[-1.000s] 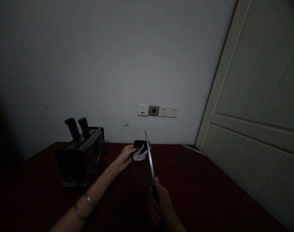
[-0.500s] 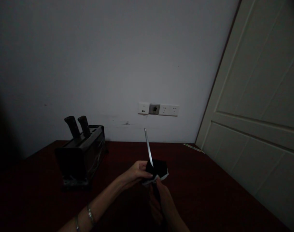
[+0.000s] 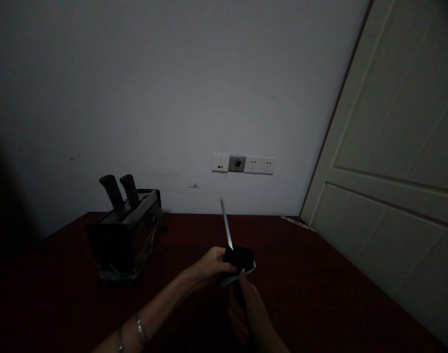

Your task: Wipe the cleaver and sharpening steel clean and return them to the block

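Cloth point(image 3: 240, 257) on a knife point(image 3: 225, 223)
The left hand point(image 3: 209, 264) pinched the dark cloth around the knife; the right hand point(image 3: 248, 309) seemed closed on its handle, above the table point(image 3: 319, 274).

No lettering, brand, number or sign can be read. The white socket and switch strip point(image 3: 243, 164) on the wall at centre frame shows only tiny marks, too small to tell. The black knife block point(image 3: 126, 235) at lower left and the black folded cloth point(image 3: 240, 257) at lower centre are too dark.
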A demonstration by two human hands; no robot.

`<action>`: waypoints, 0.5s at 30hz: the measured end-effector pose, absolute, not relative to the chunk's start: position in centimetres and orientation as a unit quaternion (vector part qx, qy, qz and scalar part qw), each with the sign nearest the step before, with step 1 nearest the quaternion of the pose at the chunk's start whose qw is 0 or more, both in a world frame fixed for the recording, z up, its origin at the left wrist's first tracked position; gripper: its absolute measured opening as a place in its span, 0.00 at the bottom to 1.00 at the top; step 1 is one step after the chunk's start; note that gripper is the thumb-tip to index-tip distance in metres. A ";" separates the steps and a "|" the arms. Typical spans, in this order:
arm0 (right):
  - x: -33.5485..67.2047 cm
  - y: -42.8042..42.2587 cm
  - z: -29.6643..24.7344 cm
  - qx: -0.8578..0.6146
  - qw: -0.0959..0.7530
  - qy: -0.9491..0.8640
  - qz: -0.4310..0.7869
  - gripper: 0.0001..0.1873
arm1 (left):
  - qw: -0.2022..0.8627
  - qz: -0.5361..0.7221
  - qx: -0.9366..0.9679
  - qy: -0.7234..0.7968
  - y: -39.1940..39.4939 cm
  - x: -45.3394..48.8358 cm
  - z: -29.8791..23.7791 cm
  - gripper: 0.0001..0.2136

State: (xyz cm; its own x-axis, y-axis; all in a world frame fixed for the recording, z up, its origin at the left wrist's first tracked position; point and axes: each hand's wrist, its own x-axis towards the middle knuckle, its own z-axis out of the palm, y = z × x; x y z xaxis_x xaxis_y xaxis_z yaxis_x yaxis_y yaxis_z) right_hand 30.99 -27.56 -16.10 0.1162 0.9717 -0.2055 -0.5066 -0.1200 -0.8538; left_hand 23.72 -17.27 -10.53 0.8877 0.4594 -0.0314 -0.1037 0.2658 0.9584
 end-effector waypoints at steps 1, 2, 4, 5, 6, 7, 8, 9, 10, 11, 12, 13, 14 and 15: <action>31.2 -27.5 -16.2 -0.435 0.594 -0.270 0.621 0.31 | 0.775 0.174 0.588 0.156 -17.1 23.6 -10.6 0.13; 31.3 -27.4 -16.3 -0.435 0.581 -0.273 0.632 0.31 | 0.768 0.165 0.600 0.154 -16.8 23.5 -10.7 0.13; 31.5 -27.3 -16.4 -0.434 0.572 -0.275 0.640 0.31 | 0.752 0.146 0.627 0.146 -16.4 23.3 -11.0 0.13; 31.4 -27.2 -16.5 -0.433 0.576 -0.275 0.636 0.31 | 0.743 0.139 0.640 0.141 -16.2 23.3 -11.0 0.13; 31.3 -27.2 -16.5 -0.433 0.582 -0.275 0.632 0.31 | 0.735 0.135 0.651 0.136 -16.0 23.2 -11.1 0.13; 31.1 -27.2 -16.5 -0.432 0.588 -0.275 0.626 0.31 | 0.728 0.135 0.659 0.132 -15.9 23.2 -11.2 0.14; 30.8 -27.2 -16.5 -0.430 0.594 -0.275 0.621 0.32 | 0.723 0.137 0.664 0.133 -15.9 23.2 -11.2 0.13; 30.6 -27.2 -16.5 -0.429 0.599 -0.275 0.618 0.32 | 0.721 0.142 0.664 0.137 -16.0 23.3 -11.3 0.13; 30.4 -27.3 -16.5 -0.428 0.602 -0.275 0.616 0.32 | 0.722 0.148 0.661 0.144 -16.0 23.4 -11.3 0.13; 30.2 -27.2 -16.5 -0.429 0.604 -0.274 0.613 0.33 | 0.723 0.157 0.655 0.155 -16.2 23.5 -11.4 0.13; 30.1 -27.2 -16.5 -0.430 0.608 -0.271 0.609 0.33 | 0.724 0.167 0.649 0.166 -16.3 23.6 -11.4 0.12; 30.1 -27.2 -16.5 -0.433 0.613 -0.267 0.605 0.33 | 0.724 0.178 0.643 0.177 -16.4 23.7 -11.4 0.10; 30.2 -27.1 -16.5 -0.435 0.619 -0.263 0.598 0.33 | 0.724 0.189 0.638 0.184 -16.6 23.9 -11.4 0.09; 30.2 -27.0 -16.4 -0.439 0.626 -0.257 0.591 0.33 | 0.723 0.199 0.635 0.187 -16.7 23.9 -11.4 0.08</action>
State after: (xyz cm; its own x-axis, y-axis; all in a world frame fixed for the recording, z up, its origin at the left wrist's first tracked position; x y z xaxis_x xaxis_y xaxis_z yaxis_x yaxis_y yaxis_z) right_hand 30.22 -27.04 -16.42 0.1699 0.9655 -0.1975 -0.5139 -0.0842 -0.8537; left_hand 23.95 -16.67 -11.36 0.8510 0.5250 -0.0174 -0.0505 0.1147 0.9921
